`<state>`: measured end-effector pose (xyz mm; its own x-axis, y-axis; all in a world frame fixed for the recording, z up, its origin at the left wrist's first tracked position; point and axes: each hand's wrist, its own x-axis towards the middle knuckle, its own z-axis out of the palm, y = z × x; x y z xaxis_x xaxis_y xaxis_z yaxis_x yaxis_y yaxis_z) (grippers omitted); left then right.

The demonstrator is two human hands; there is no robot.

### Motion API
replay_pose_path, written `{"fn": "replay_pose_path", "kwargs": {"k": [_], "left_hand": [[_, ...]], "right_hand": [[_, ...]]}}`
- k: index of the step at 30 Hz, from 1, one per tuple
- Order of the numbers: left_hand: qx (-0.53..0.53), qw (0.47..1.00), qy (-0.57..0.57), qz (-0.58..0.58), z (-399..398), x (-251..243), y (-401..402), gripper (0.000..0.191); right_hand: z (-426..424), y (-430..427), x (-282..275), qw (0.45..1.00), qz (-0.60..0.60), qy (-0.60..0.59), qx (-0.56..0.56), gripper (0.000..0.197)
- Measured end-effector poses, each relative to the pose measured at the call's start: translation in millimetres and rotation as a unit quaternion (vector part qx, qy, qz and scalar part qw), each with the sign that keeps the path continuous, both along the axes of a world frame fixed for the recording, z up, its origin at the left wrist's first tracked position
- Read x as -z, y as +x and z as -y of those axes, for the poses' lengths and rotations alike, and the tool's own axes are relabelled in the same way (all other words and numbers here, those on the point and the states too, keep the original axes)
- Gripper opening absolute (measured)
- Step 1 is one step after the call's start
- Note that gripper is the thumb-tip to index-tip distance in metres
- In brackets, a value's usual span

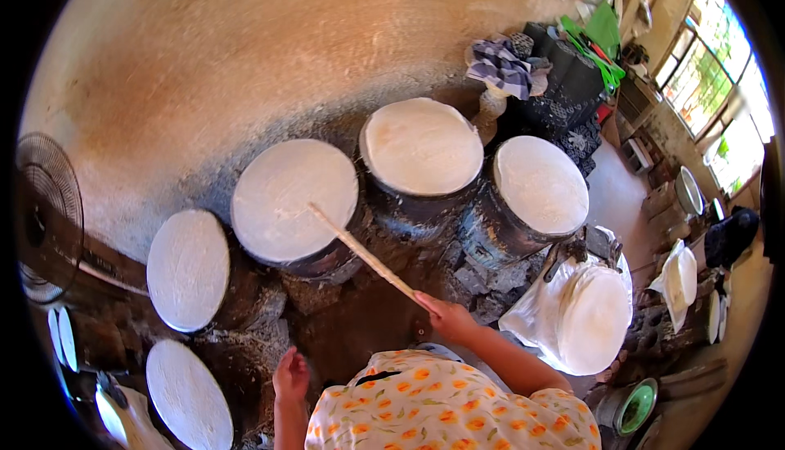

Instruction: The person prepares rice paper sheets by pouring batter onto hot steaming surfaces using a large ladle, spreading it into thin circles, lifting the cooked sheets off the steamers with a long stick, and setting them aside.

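My right hand [452,321] grips a thin wooden stick [368,255]. The stick's far tip rests on or just over the pale surface of a round griddle top [288,195]. Under that top is a dark metal drum stove. Low in the view, my left hand [291,374] hangs beside my body, fingers loosely curled and nothing visible in it. Similar white-coated tops stand around me: one at the upper middle [422,146], one to its right [541,185], and two on the left side, an upper one [187,270] and a lower one [189,396].
A pile of round white sheets [593,320] lies on plastic at the right. Black honeycomb coal briquettes [561,73] are stacked near the wall, beside a checked cloth [500,68] on a stand. At far left is a fan [49,217]. A green-lined basin [638,407] sits lower right.
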<state>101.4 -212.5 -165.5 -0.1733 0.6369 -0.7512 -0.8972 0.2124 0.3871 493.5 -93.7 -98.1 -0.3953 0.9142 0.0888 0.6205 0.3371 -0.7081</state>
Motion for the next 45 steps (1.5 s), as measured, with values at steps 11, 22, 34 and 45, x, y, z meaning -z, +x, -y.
{"fn": "replay_pose_path", "kwargs": {"k": [11,22,34,45], "left_hand": [[0.194,0.934,0.152,-0.26,-301.0,-95.6,143.7,0.029],[0.216,0.643,0.035,-0.734,-581.4,15.0,158.2,0.053],[0.376,0.576,0.1,-0.719,-604.1,-32.8,183.1,0.024],[0.228,0.415,0.429,-0.769,-506.8,-236.8,282.6,0.003]], "right_hand": [[-5.0,175.6,11.9,0.955,-0.068,-0.07,0.279,0.06],[37.9,169.8,-20.2,0.846,-0.079,-0.165,0.501,0.057],[22.7,126.0,-9.2,0.811,-0.065,-0.105,0.571,0.058],[41.2,142.9,6.4,0.797,-0.086,-0.02,0.598,0.056]]}}
